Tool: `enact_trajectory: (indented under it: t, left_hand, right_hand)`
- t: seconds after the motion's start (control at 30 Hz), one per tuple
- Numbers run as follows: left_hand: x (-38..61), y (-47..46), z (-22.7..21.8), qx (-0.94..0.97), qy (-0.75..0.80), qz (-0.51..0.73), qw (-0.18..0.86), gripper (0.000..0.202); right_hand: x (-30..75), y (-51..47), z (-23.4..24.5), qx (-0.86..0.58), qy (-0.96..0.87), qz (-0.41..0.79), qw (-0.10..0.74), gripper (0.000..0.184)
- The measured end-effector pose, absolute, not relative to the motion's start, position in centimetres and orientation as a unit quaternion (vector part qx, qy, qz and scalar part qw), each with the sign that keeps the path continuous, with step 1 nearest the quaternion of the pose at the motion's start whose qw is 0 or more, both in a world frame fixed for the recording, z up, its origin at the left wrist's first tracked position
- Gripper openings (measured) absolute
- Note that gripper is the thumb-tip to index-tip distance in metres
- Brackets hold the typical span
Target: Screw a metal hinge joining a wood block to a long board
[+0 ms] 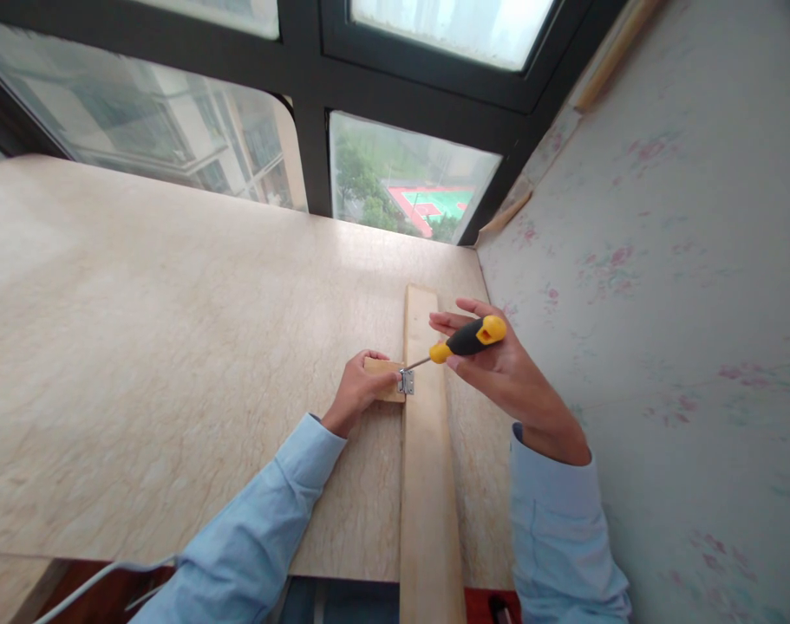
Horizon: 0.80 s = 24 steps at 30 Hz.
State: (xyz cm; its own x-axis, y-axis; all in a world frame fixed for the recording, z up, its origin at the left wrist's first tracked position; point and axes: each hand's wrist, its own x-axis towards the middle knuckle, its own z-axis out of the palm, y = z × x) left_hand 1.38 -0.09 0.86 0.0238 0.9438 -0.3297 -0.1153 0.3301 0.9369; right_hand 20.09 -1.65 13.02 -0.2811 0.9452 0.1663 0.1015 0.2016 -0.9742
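My right hand (499, 368) grips a yellow-and-black screwdriver (467, 339), its tip on a small metal hinge (406, 380). The hinge joins a small wooden block (389, 367) to a long pale wooden plank (427, 468) lying on the marble-patterned tabletop (173, 347). My left hand (361, 387) is curled over the block and presses it against the plank's left edge. Both arms are in light blue sleeves.
A floral-papered wall (661, 303) rises close on the right of the plank. Dark-framed windows (316, 95) run along the table's far edge. The plank overhangs the near table edge. A white cable (88, 582) hangs below the front left edge.
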Motion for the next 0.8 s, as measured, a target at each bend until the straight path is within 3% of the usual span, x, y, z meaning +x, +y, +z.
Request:
enact_trajectory:
  t: [0.13,0.3,0.37,0.63,0.8]
  left_hand:
    - [1.4,-0.1,0.9,0.381,0.541,0.439,0.608,0.044]
    - [1.4,-0.2,0.9,0.38,0.546,0.44,0.603,0.043]
    - [1.4,-0.2,0.7,0.381,0.544,0.442,0.603,0.042]
    - [1.4,0.0,0.3,0.38,0.541,0.44,0.608,0.042]
    - [1.4,0.0,0.3,0.381,0.535,0.445,0.608,0.043]
  right_hand:
    - [20.1,-2.0,13.4,-0.443,-0.651,0.455,0.416,0.06]
    - [18.4,-1.0,12.3,-0.605,-0.615,0.209,0.461,0.061]
    - [17.7,-0.5,11.5,-0.614,-0.612,0.165,0.471,0.065]
    - [18.3,-1.2,10.7,-0.421,-0.618,0.466,0.474,0.077]
    - [18.1,-1.6,10.7,-0.488,-0.609,0.398,0.482,0.07]
